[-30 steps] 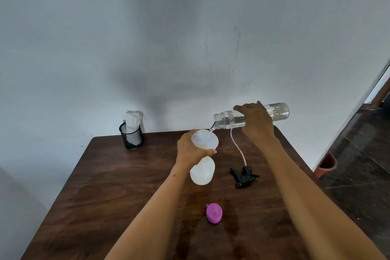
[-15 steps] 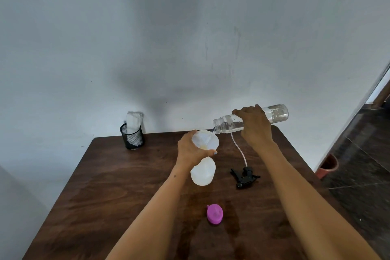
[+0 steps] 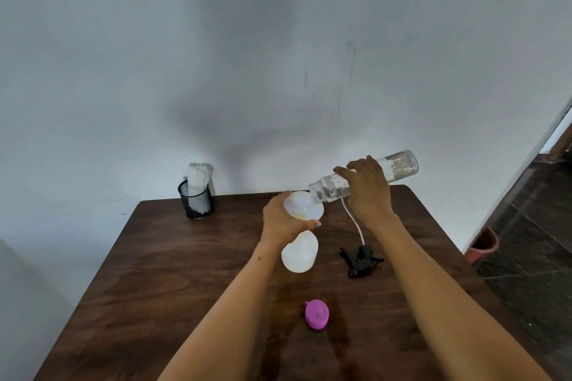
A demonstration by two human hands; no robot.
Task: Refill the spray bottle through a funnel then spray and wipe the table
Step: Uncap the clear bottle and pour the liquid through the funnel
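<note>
A translucent white spray bottle body (image 3: 299, 254) stands on the brown wooden table (image 3: 173, 272) with a white funnel (image 3: 304, 205) in its neck. My left hand (image 3: 281, 219) grips the funnel and the bottle's neck. My right hand (image 3: 368, 192) holds a clear water bottle (image 3: 399, 167), tipped with its mouth down at the funnel's rim. The black spray trigger head (image 3: 360, 260) with its white tube lies on the table to the right of the spray bottle.
A pink bottle cap (image 3: 316, 314) lies on the table nearer to me. A black mesh cup (image 3: 195, 202) with a folded white cloth (image 3: 198, 178) stands at the table's back left by the wall. A reddish pot (image 3: 483, 244) sits on the floor to the right.
My right hand has tipped the clear bottle more steeply, raising its base and lowering its mouth onto the funnel's rim. My left hand and the spray bottle have stayed put.
</note>
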